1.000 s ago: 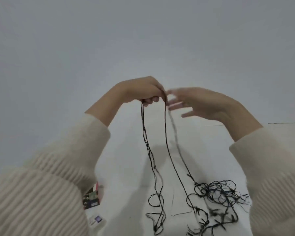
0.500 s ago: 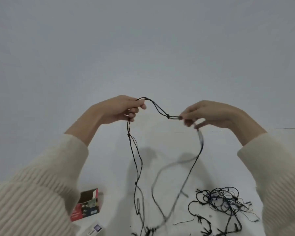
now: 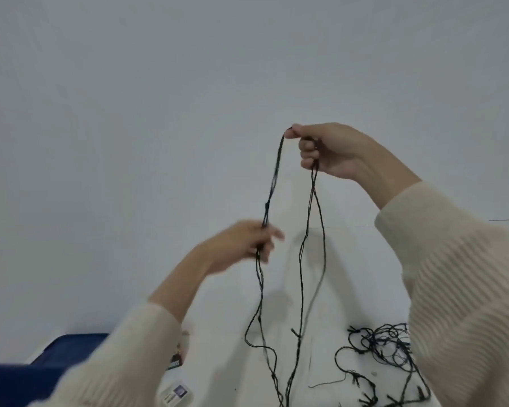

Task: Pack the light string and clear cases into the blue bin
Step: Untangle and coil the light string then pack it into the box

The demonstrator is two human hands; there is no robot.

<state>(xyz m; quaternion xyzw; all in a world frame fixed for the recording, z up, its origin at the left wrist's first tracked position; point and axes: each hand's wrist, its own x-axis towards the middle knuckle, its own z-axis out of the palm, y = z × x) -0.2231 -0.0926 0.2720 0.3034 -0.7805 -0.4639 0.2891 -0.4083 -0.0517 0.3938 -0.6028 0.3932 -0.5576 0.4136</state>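
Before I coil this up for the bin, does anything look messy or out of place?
Yes. Part of the light string lies in a tangled heap on the white surface at lower right, beside the right sleeve.

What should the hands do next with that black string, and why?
Probably raise the left hand to the right hand, passing up the strand it grips as a loop. The right hand holds loops of the light string high, while a tangle lies on the table, so it isn't ready for the bin.
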